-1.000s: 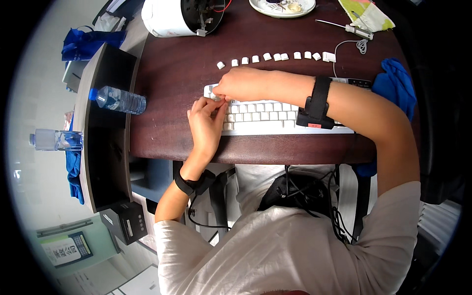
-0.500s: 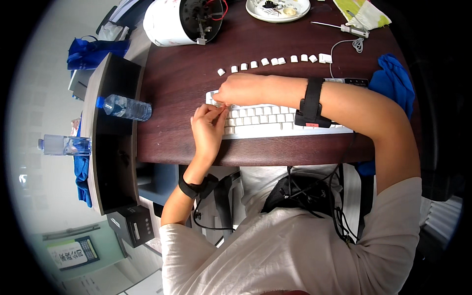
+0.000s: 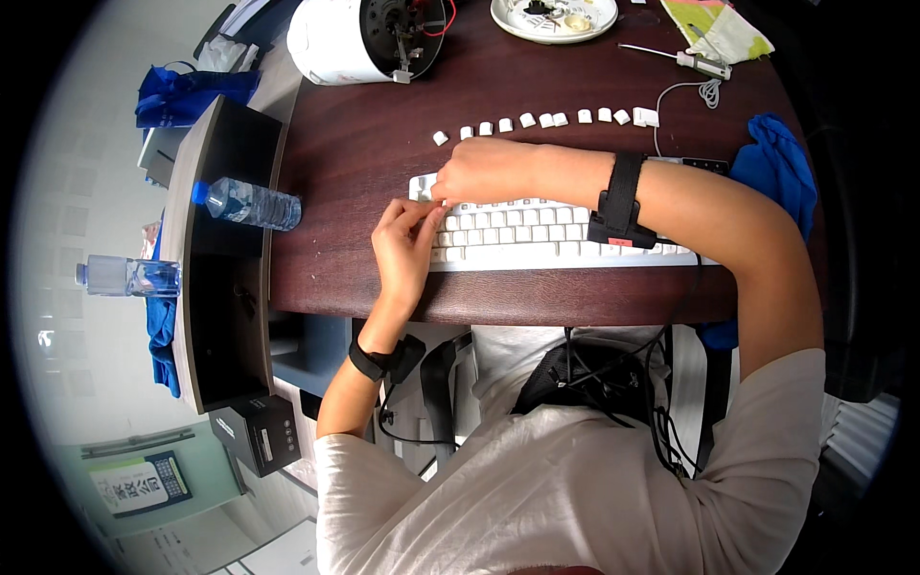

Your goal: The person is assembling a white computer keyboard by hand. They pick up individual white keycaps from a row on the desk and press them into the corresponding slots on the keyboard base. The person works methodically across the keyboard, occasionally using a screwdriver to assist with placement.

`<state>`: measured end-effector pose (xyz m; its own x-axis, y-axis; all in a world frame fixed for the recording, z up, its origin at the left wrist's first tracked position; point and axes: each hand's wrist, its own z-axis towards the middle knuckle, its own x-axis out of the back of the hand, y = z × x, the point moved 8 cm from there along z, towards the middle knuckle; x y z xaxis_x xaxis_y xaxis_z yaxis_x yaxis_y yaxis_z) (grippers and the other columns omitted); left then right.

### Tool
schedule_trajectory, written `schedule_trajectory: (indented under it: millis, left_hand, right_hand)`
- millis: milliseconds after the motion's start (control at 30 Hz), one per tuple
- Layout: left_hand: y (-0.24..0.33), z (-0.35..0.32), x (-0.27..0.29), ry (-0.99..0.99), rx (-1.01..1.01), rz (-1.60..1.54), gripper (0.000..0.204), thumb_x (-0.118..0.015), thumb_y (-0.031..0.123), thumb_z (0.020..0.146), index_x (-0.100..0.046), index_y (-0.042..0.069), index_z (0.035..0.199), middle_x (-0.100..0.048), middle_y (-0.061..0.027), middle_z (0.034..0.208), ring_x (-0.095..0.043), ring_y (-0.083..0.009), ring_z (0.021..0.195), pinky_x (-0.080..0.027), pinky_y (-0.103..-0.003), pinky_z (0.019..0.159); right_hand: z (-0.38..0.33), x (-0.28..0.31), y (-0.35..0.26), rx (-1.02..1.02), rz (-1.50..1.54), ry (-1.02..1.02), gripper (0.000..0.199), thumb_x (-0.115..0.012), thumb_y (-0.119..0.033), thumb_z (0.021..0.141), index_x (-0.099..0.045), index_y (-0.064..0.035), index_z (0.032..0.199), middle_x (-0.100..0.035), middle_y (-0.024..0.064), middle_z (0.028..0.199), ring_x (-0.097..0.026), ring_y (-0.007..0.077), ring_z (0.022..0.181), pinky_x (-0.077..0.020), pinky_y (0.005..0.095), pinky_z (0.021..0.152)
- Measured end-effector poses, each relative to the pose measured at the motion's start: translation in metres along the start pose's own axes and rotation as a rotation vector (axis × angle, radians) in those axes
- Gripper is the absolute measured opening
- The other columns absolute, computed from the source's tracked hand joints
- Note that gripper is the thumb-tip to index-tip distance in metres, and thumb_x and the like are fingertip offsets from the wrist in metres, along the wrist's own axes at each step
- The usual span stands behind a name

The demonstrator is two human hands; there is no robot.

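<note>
A white keyboard [image 3: 513, 251] lies on the dark wooden table, with several keycaps off its upper row. My left hand [image 3: 402, 251] is at its left end, thumb and forefinger pinched together over the keys. Reaching across the keyboard, my right hand [image 3: 474, 171] has its fingers curled down at the upper left keys, its fingertips meeting those of my left hand. Whatever is between the fingertips is too small and covered to make out. Behind the keyboard, a row of loose white keycaps [image 3: 526, 120] stretches across the table. My right forearm covers part of the keyboard's upper right.
A white cylindrical appliance [image 3: 331, 43] with exposed wiring lies at the back left. Beyond the keycaps are a white plate [image 3: 556, 31] of small parts, a screwdriver [image 3: 702, 64] and a cloth [image 3: 714, 29]. Blue fabric [image 3: 771, 168] lies right; a water bottle [image 3: 251, 204] is left.
The view has shifted slightly, so the table things appear a little further right. Both hands stay at the keyboard's left end, with their fingertips still together.
</note>
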<state>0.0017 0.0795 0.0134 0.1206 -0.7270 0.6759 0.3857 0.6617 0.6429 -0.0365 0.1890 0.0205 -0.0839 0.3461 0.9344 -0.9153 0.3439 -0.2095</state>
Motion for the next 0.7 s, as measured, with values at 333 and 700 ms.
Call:
schedule_trajectory:
  millis: [333, 700]
  left_hand:
    - [0.018, -0.004, 0.010, 0.085, -0.190, 0.236, 0.013, -0.074, 0.003, 0.083, -0.074, 0.002, 0.095, -0.066, -0.0057, 0.084, -0.057, -0.0168, 0.069, -0.046, -0.030, 0.066]
    - [0.023, -0.005, 0.000, 0.029, -0.301, 0.288, 0.015, -0.075, 0.004, 0.080, -0.072, 0.004, 0.094, -0.067, -0.0058, 0.087, -0.059, -0.0218, 0.073, -0.042, -0.033, 0.074]
  right_hand:
    - [-0.003, 0.006, -0.001, -0.044, 0.014, 0.085, 0.022, -0.067, -0.026, 0.088, -0.066, -0.0040, 0.086, -0.068, 0.0103, 0.078, -0.068, 0.0309, 0.070, -0.0539, 0.0421, 0.063]
    - [-0.001, 0.003, -0.011, 0.027, -0.091, 0.044, 0.015, -0.063, -0.018, 0.086, -0.065, -0.0038, 0.080, -0.066, 0.0119, 0.067, -0.067, 0.0323, 0.064, -0.0534, 0.0429, 0.061]
